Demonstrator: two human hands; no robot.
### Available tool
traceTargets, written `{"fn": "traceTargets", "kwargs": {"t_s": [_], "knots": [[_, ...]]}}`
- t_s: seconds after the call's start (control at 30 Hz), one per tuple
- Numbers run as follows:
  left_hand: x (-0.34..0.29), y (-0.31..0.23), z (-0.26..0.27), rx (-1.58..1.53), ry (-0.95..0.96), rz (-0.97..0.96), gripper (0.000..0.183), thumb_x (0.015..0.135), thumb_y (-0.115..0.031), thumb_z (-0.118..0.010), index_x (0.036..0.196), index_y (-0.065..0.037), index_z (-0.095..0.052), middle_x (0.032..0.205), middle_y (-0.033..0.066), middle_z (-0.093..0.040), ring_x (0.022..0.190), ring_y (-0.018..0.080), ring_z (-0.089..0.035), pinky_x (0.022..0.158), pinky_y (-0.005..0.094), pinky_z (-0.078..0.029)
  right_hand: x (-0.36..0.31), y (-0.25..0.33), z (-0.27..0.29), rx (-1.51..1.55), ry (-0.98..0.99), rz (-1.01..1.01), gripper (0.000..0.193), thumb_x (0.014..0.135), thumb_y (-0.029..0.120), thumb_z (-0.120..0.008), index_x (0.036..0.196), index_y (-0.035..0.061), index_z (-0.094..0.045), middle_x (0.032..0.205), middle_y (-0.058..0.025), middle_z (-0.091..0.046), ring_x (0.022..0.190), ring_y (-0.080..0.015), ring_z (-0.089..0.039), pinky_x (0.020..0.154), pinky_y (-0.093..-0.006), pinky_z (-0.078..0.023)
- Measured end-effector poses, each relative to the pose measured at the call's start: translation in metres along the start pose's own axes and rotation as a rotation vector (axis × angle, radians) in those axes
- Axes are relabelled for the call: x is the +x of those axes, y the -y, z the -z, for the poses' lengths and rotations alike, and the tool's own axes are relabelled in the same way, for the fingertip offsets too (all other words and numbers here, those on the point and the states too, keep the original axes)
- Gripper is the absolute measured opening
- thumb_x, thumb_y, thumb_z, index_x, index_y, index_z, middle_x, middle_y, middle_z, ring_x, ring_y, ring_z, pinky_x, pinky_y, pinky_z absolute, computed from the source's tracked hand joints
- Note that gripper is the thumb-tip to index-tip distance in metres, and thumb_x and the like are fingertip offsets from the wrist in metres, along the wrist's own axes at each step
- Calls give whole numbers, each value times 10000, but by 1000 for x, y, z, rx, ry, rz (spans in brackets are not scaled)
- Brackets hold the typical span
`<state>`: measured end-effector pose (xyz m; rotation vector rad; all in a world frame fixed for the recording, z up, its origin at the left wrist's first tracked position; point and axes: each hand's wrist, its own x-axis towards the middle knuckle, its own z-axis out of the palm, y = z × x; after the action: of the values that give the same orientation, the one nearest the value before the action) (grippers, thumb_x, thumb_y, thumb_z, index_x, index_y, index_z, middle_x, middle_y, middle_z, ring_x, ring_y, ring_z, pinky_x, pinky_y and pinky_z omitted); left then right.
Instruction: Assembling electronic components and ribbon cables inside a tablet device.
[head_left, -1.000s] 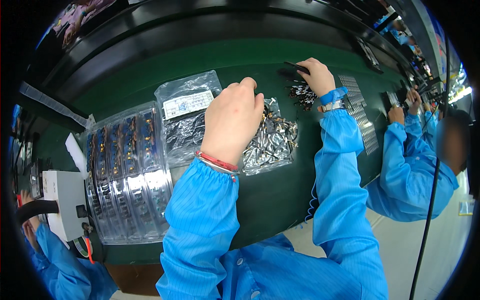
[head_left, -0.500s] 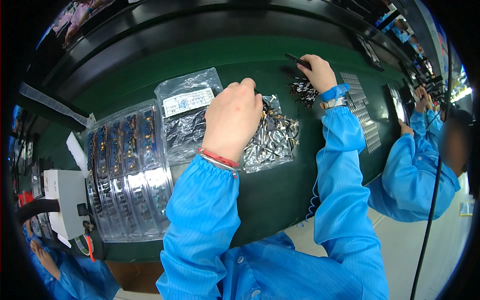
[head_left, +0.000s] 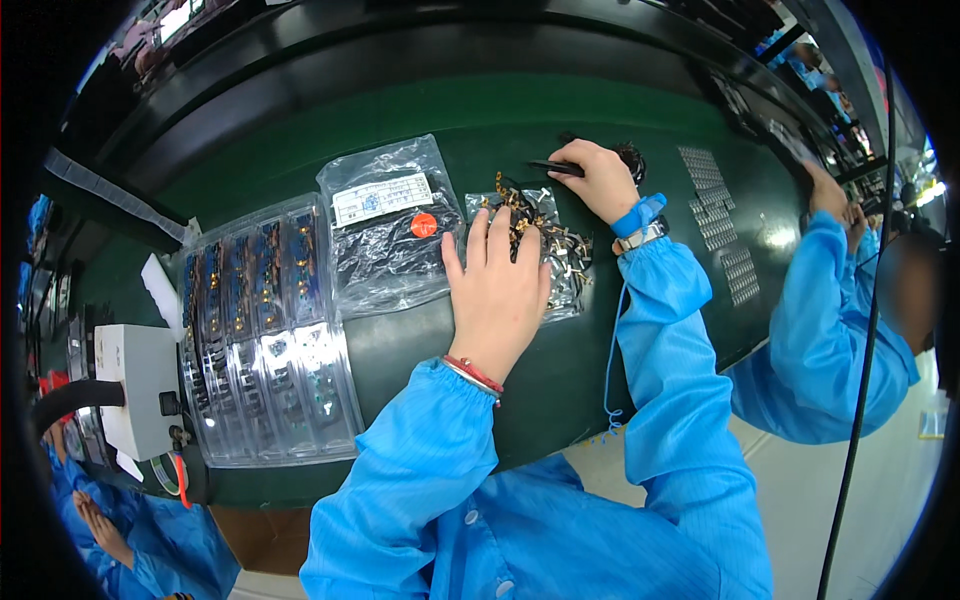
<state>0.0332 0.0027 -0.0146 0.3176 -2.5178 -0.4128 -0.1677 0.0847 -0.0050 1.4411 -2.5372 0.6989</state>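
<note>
My left hand (head_left: 497, 298) lies with fingers spread over a loose pile of short black cables with brass-coloured ends (head_left: 567, 252). The pile rests on a clear plastic bag (head_left: 570, 308), partly hidden by that hand. Farther right, my right hand (head_left: 602, 186) is closed on slim black tweezers (head_left: 553, 167), their tip pointing left above the table. Behind my right hand is a bundle of black leads (head_left: 631, 160), mostly covered. Left of the pile lies a clear bag (head_left: 385, 285) with dark contents, a white label and a round orange sticker.
A clear compartment tray (head_left: 345, 410) of small boards lies at the left, beside a white box (head_left: 140, 385) with a black hose. Small metal part strips (head_left: 715, 215) lie at the right. A blue coiled cord (head_left: 610, 375) hangs from my right wrist. A co-worker (head_left: 820, 350) sits at right.
My left hand has moved right and toward me, its fingers now spread on the cables, uncovering the orange sticker. My right hand, with the tweezers, has shifted left over the table.
</note>
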Motion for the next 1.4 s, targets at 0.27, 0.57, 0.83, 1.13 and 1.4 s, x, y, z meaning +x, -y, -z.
{"fn": "traceTargets", "kwargs": {"t_s": [0.27,0.57,0.83,1.13,1.4], "knots": [[-4,0,-7,-14,32,-112,376,766,-262,-616,1101,-103,-556,1206,116,-481,1190,276,-401,981,526,-253,-6,11,18,143,39,71,199,696,124,-693,870,36,-654,834,-99,-604,766,-259,-598,680,-313,-480],[-4,-3,-19,-7,24,-107,470,760,-338,-608,1148,-81,-546,1228,167,-464,1204,282,-375,1006,529,-216,-10,18,10,167,266,183,190,702,110,-691,836,-7,-628,840,-104,-577,755,-243,-577,658,-307,-466],[-5,-6,-18,107,96,-88,469,798,-380,-567,1189,-124,-525,1236,140,-471,1214,261,-382,963,628,-176,-12,16,9,177,284,231,194,711,105,-673,857,-9,-614,872,-111,-567,800,-264,-564,699,-324,-459],[7,-5,-16,111,115,-133,492,794,-418,-563,1203,-148,-517,1242,95,-468,1236,238,-355,934,673,-159,-14,28,23,454,353,66,208,717,14,-630,919,0,-580,809,-74,-607,763,-146,-588,688,-255,-466],[1,-3,-25,94,124,-112,560,777,-443,-563,1210,-93,-506,1272,91,-452,1234,238,-349,977,649,-145,-13,35,29,385,177,69,228,697,-34,-599,915,25,-636,838,-56,-635,735,-125,-604,659,-225,-480]]}}
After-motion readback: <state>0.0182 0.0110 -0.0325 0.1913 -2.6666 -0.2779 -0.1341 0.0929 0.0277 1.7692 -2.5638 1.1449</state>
